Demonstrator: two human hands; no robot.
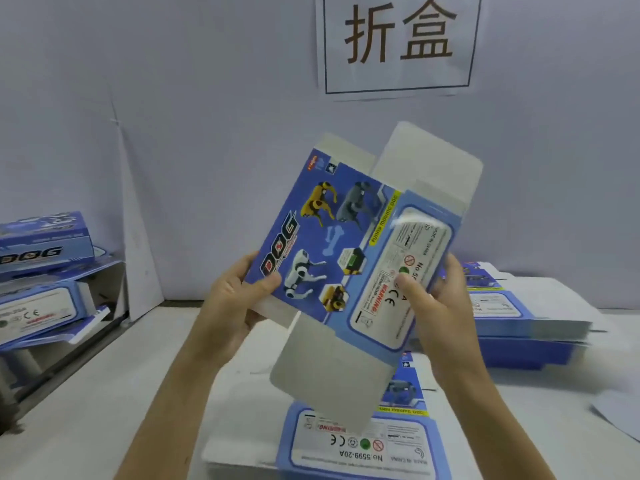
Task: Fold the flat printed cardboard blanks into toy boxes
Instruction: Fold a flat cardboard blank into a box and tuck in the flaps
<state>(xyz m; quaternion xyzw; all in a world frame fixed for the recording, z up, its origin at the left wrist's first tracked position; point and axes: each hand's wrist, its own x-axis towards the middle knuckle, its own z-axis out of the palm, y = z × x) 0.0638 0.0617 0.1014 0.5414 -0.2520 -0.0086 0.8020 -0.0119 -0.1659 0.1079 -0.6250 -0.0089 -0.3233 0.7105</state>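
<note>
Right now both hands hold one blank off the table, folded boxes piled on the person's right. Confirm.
Wrong side: the head view shows the folded boxes piled on the person's left. The left hand and right hand do hold one blank off the table.

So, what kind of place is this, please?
Probably a box-folding station in a packing workshop: a wall sign reading 折盒, a stack of flat blanks on the white table, and folded boxes piled at left.
</note>
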